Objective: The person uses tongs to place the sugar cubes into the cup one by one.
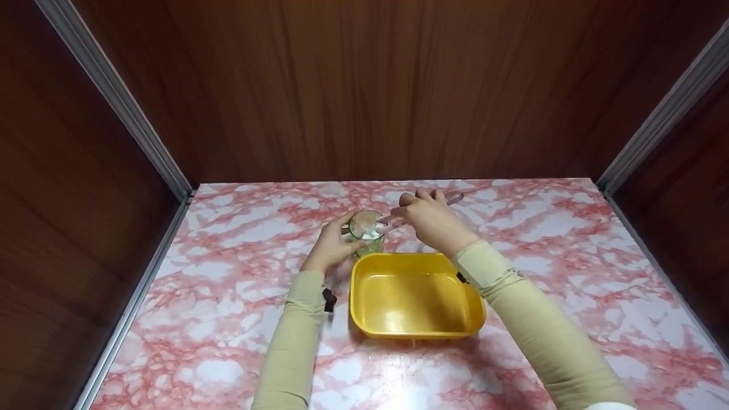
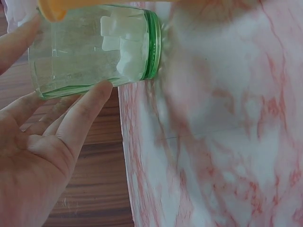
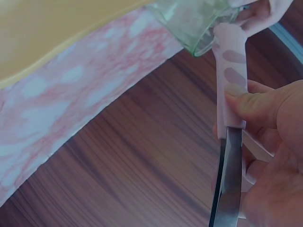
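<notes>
A green-tinted glass [image 1: 370,246] stands upright behind the yellow tub [image 1: 418,335], with several white cubes [image 2: 127,49] at its bottom. My left hand [image 1: 332,245] holds the glass from the left side, fingers and thumb around its wall. My right hand [image 1: 430,221] grips tongs [image 3: 231,165] with pink ends and metal arms, thumb on one pink arm. Their pink tips are at the glass's mouth. A white piece shows by the tips in the head view; whether they pinch it I cannot tell.
The yellow tub sits just in front of the glass, between my forearms. Red-and-white marbled table [image 1: 228,319] lies under everything. Brown wood-look panels [image 1: 364,91] with grey metal corner posts [image 1: 114,85] close the back and sides.
</notes>
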Tool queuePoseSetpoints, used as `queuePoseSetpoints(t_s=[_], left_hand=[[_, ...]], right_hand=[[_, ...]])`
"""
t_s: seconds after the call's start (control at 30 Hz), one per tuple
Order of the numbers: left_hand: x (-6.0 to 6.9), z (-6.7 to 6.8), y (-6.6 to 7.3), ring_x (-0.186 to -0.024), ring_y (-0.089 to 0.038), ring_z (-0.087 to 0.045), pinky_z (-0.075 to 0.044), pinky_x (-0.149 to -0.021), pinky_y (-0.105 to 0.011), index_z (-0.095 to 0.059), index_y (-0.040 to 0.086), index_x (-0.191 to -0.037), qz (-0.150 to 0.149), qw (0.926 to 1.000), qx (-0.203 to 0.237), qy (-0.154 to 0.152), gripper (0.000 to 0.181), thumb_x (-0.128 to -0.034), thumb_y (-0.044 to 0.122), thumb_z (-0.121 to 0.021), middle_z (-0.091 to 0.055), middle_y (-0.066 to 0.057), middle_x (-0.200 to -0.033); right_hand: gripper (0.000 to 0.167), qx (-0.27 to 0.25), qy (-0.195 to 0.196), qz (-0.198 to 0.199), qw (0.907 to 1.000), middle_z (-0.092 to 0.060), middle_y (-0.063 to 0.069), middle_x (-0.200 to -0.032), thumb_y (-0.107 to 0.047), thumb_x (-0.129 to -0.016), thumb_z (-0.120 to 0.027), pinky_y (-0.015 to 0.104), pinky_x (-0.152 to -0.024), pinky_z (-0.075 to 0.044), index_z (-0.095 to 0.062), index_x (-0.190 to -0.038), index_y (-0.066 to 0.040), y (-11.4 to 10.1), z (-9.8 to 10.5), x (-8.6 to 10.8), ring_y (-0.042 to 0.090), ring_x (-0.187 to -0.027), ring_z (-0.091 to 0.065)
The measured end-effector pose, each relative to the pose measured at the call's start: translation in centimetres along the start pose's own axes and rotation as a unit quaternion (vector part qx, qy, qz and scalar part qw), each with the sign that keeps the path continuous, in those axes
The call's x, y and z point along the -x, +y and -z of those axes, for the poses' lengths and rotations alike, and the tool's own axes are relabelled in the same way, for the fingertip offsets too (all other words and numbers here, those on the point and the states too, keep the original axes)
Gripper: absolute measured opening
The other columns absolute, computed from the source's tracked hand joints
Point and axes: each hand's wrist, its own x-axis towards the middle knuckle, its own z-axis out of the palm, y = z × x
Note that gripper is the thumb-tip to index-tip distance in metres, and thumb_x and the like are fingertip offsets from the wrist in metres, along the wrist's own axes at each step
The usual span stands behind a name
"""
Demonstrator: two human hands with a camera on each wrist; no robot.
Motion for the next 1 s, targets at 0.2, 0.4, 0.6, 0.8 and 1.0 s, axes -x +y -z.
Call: queuePoseSetpoints(t_s=[0.2, 0.4, 0.6, 0.8, 1.0], left_hand=[[-0.02, 0.02, -0.07, -0.120, -0.031, -0.051, -0.040, -0.102, -0.035, -0.041, 0.008, -0.144, 0.000, 0.9999, 0.013, -0.003, 0.076, -0.0785, 0.013, -0.079, -0.047, -0.017, -0.139], [-0.08, -0.04, -0.09, -0.124, -0.030, -0.048, -0.037, -0.105, -0.037, -0.042, 0.006, -0.144, -0.001, 1.0000, 0.001, 0.003, 0.075, -0.0775, 0.011, -0.078, -0.048, -0.017, -0.139], [-0.01, -0.04, 0.06, -0.124, -0.029, -0.048, -0.037, -0.105, -0.037, -0.043, 0.009, -0.144, 0.005, 1.0000, 0.006, 0.001, 0.075, -0.0777, 0.011, -0.078, -0.048, -0.014, -0.140], [-0.05, -0.03, 0.08, -0.121, -0.030, -0.051, -0.039, -0.103, -0.036, -0.042, 0.008, -0.144, 0.001, 0.9998, 0.017, -0.005, 0.075, -0.0784, 0.009, -0.077, -0.049, -0.016, -0.139], [0.04, 0.03, 0.16, -0.120, -0.029, -0.051, -0.039, -0.103, -0.036, -0.040, 0.007, -0.145, 0.006, 0.9999, 0.015, -0.005, 0.078, -0.0779, 0.011, -0.078, -0.047, -0.017, -0.140]], right_hand=[[0.041, 0.009, 0.019, 0.005, 0.9998, -0.060, 0.005, -0.103, 0.009, -0.085, -0.065, 0.054, -0.084, -0.039, -0.072, -0.113, -0.019, -0.14, -0.31, -0.20, 0.031, -0.099, -0.049], [0.039, 0.024, 0.039, 0.015, 0.9988, -0.060, 0.006, -0.104, 0.008, -0.083, -0.067, 0.053, -0.082, -0.039, -0.072, -0.113, -0.018, -0.39, -0.59, -0.43, 0.031, -0.098, -0.050], [0.039, 0.029, 0.037, 0.010, 0.9988, -0.061, 0.007, -0.107, 0.008, -0.084, -0.067, 0.055, -0.085, -0.039, -0.071, -0.114, -0.017, -0.45, -0.76, -0.48, 0.032, -0.100, -0.050], [0.040, 0.034, 0.032, 0.009, 0.9989, -0.060, 0.007, -0.109, 0.007, -0.084, -0.067, 0.055, -0.086, -0.039, -0.071, -0.116, -0.017, -0.49, -0.72, -0.51, 0.032, -0.101, -0.049], [0.042, 0.036, 0.023, 0.005, 0.9991, -0.059, 0.008, -0.110, 0.005, -0.084, -0.069, 0.055, -0.087, -0.040, -0.069, -0.119, -0.017, -0.40, -0.51, -0.31, 0.031, -0.102, -0.048]])
